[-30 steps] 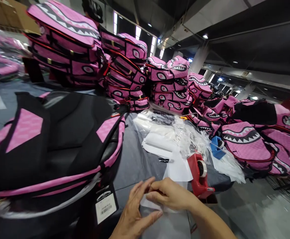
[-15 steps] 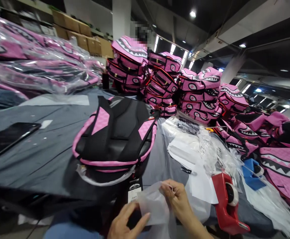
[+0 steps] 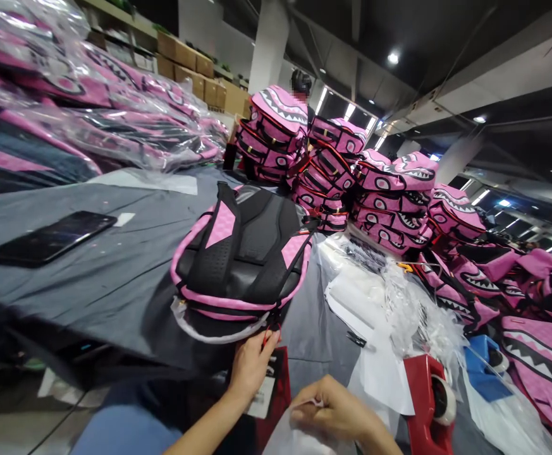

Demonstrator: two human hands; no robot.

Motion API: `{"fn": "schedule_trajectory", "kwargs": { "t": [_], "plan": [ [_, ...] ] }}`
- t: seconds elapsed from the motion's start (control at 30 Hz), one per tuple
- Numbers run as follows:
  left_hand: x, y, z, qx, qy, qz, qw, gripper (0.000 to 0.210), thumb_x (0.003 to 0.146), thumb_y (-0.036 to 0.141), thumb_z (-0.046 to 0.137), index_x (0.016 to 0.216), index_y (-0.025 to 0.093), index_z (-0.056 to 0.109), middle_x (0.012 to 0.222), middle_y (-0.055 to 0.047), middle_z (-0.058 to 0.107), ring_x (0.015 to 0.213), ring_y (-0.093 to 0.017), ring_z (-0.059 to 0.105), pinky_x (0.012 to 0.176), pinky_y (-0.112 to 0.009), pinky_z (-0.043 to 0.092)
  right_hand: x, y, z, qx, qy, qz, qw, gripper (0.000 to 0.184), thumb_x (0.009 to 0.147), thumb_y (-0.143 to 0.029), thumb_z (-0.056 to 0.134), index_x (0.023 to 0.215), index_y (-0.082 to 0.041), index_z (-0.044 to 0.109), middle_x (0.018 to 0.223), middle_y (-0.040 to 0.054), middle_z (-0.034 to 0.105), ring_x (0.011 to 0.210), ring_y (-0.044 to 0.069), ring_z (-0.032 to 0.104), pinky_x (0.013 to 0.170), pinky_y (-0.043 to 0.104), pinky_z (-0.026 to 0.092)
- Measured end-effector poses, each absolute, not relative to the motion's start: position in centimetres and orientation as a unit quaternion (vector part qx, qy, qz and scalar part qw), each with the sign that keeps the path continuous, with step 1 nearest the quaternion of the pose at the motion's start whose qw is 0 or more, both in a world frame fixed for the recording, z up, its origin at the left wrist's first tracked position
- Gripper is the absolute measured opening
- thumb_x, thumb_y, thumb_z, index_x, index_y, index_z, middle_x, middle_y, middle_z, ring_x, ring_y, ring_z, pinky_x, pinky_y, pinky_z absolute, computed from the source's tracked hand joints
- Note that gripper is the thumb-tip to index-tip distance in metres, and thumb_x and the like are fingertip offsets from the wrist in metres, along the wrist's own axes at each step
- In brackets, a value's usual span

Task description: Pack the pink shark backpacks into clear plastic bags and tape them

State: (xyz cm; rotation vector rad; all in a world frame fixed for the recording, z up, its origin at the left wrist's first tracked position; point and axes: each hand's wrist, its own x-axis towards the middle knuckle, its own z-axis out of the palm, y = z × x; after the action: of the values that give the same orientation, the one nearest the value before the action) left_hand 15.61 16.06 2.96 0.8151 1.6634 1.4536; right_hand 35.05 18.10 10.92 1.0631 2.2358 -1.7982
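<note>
A black backpack (image 3: 245,253) with pink edging lies on the grey-covered table (image 3: 128,278), its straps facing up. White wrapping covers its handle (image 3: 219,336), at the near end. My left hand (image 3: 250,366) pinches a red cord (image 3: 267,338) at the backpack's near right corner. Below these fingers hangs a black and red hang tag (image 3: 280,379) with a white label, partly covered by my left hand and wrist. Lower right of it, my right hand (image 3: 335,407) is closed on a translucent plastic bag (image 3: 289,436), cut off by the bottom edge.
A phone (image 3: 50,237) lies at the left. Plastic-wrapped backpacks (image 3: 114,120) pile up behind it. Stacked pink backpacks (image 3: 276,133) stand at the back. Papers and plastic bags (image 3: 375,309), a red tape dispenser (image 3: 422,398) and a blue tape dispenser (image 3: 487,370) are on the right.
My left hand has left the plastic bag and moved up to the red cord by the backpack. My right hand has lowered with the bag. The view has shifted left.
</note>
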Motion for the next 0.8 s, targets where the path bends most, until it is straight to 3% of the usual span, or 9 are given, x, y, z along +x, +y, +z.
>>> {"fn": "schedule_trajectory", "kwargs": {
  "t": [0.07, 0.13, 0.23, 0.27, 0.33, 0.47, 0.57, 0.7, 0.8],
  "plan": [
    [14.5, 14.5, 3.2, 0.316, 0.612, 0.577, 0.439, 0.058, 0.063, 0.077, 0.060, 0.069, 0.021, 0.071, 0.077, -0.008, 0.073, 0.086, -0.031, 0.068, 0.087, -0.043, 0.053, 35.8, 18.7, 11.0, 0.374, 0.714, -0.592, 0.016, 0.049, 0.082, -0.061, 0.068, 0.082, -0.012, 0.072, 0.055, -0.0057, 0.044, 0.046, 0.005, 0.034, 0.044, 0.018, 0.026],
    [13.4, 13.0, 3.7, 0.294, 0.577, 0.583, 0.491, 0.060, 0.064, 0.079, 0.064, 0.071, 0.020, 0.071, 0.072, -0.004, 0.069, 0.071, -0.022, 0.064, 0.071, -0.033, 0.053, 35.8, 19.4, 11.2, 0.392, 0.729, -0.561, -0.003, 0.046, 0.083, -0.059, 0.067, 0.077, -0.014, 0.068, 0.053, -0.0059, 0.043, 0.046, 0.005, 0.033, 0.043, 0.019, 0.024],
    [12.5, 11.5, 4.8, 0.215, 0.492, 0.602, 0.592, 0.061, 0.063, 0.080, 0.069, 0.066, 0.020, 0.061, 0.051, 0.008, 0.043, 0.039, -0.007, 0.033, 0.046, -0.025, 0.038, 33.4, 21.0, 10.6, 0.374, 0.783, -0.497, -0.007, 0.035, 0.085, -0.043, 0.064, 0.063, -0.016, 0.058, 0.052, -0.0054, 0.042, 0.049, 0.007, 0.034, 0.046, 0.020, 0.024],
    [12.4, 11.1, 5.1, 0.191, 0.469, 0.605, 0.615, 0.062, 0.061, 0.080, 0.072, 0.065, 0.020, 0.058, 0.049, 0.010, 0.036, 0.037, -0.005, 0.025, 0.043, -0.024, 0.033, 32.1, 21.5, 10.1, 0.359, 0.791, -0.495, -0.003, 0.033, 0.084, -0.040, 0.062, 0.061, -0.017, 0.056, 0.053, -0.0050, 0.044, 0.050, 0.007, 0.035, 0.047, 0.021, 0.025],
    [12.4, 10.5, 5.3, 0.196, 0.476, 0.601, 0.611, 0.061, 0.059, 0.078, 0.076, 0.063, 0.020, 0.056, 0.051, 0.009, 0.038, 0.040, -0.006, 0.029, 0.044, -0.022, 0.033, 29.1, 22.3, 9.0, 0.334, 0.787, -0.519, -0.015, 0.032, 0.083, -0.040, 0.061, 0.060, -0.017, 0.054, 0.055, -0.0040, 0.047, 0.052, 0.009, 0.038, 0.050, 0.022, 0.027],
    [12.4, 9.0, 2.8, 0.368, 0.621, 0.565, 0.400, 0.054, 0.067, 0.078, 0.069, 0.063, 0.024, 0.066, 0.062, 0.000, 0.062, 0.060, -0.018, 0.058, 0.059, -0.026, 0.050, 24.0, 23.1, 7.0, 0.358, 0.763, -0.527, -0.110, 0.039, 0.087, -0.044, 0.054, 0.058, -0.020, 0.043, 0.055, -0.0055, 0.037, 0.054, 0.008, 0.030, 0.052, 0.023, 0.023],
    [12.5, 8.3, -0.6, 0.492, 0.643, 0.531, 0.251, 0.052, 0.080, 0.077, 0.051, 0.084, 0.032, 0.078, 0.083, -0.005, 0.077, 0.075, -0.027, 0.073, 0.068, -0.032, 0.059, 22.8, 22.8, 6.5, 0.382, 0.746, -0.531, -0.123, 0.042, 0.092, -0.045, 0.050, 0.059, -0.021, 0.038, 0.057, -0.0065, 0.030, 0.054, 0.008, 0.024, 0.051, 0.023, 0.021],
    [12.8, 7.8, -2.9, 0.611, 0.638, 0.458, 0.103, 0.044, 0.094, 0.053, 0.040, 0.095, 0.032, 0.079, 0.092, -0.007, 0.080, 0.078, -0.028, 0.076, 0.069, -0.035, 0.062, 22.6, 21.2, 7.2, 0.391, 0.742, -0.530, -0.125, 0.038, 0.084, -0.042, 0.065, 0.061, -0.020, 0.045, 0.057, -0.0075, 0.036, 0.055, 0.008, 0.030, 0.051, 0.022, 0.023],
    [12.8, 7.2, -3.1, 0.647, 0.611, 0.452, 0.053, 0.044, 0.097, 0.046, 0.037, 0.097, 0.031, 0.078, 0.091, -0.008, 0.080, 0.078, -0.028, 0.075, 0.069, -0.037, 0.061, 22.1, 20.0, 7.8, 0.434, 0.757, -0.466, -0.142, 0.029, 0.073, -0.026, 0.074, 0.061, -0.019, 0.049, 0.054, -0.0094, 0.037, 0.054, 0.007, 0.033, 0.050, 0.021, 0.023]
  ]
}}
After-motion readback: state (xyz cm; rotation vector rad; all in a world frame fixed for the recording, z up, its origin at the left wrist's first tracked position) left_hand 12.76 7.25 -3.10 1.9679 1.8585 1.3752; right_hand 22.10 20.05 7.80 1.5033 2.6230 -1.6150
